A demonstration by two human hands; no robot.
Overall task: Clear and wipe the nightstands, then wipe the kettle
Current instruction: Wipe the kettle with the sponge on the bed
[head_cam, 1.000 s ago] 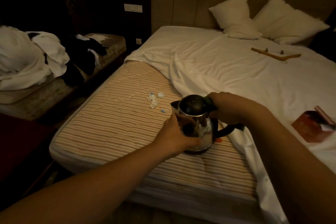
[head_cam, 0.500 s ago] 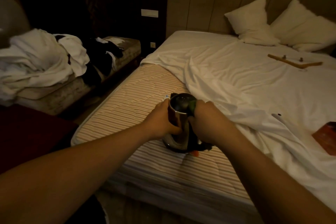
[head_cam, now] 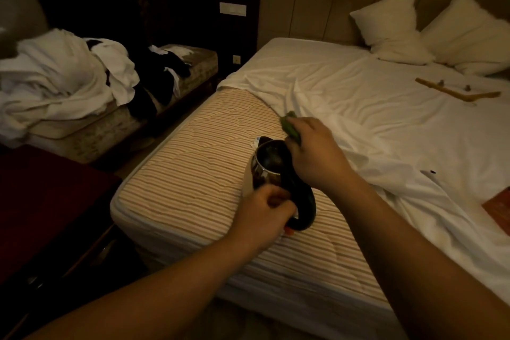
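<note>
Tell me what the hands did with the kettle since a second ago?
The left hand slid off the kettle's shiny side and down to its black handle, which it now grips. The right hand lifted its green cloth off the lid toward the far side. The kettle turned, handle now toward the person. It stayed upright on the striped mattress.

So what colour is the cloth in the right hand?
Green; the cloth shows in the head view, gripped by the right hand.
</note>
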